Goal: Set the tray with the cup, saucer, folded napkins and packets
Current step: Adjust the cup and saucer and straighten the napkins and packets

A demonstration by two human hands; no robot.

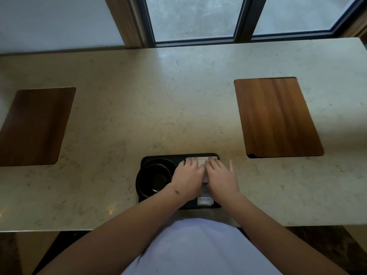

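Note:
A black tray (158, 155) sits at the near edge of the stone counter. On its left half a black cup (154, 180) stands on a black saucer (168, 162). Both my hands lie flat on the white folded napkins (202, 161) in the tray's far right part. My left hand (186, 176) covers their left side and my right hand (220, 175) their right side, fingers spread and pointing away from me. A white packet (204, 200) with printed text shows in the tray between my wrists. Most of the napkins are hidden under my hands.
The beige stone counter (178, 100) holds two wooden boards, one at the left (33, 126) and one at the right (276, 118). Windows with dark frames (242, 18) run along the far edge. My white shirt (198, 249) fills the bottom.

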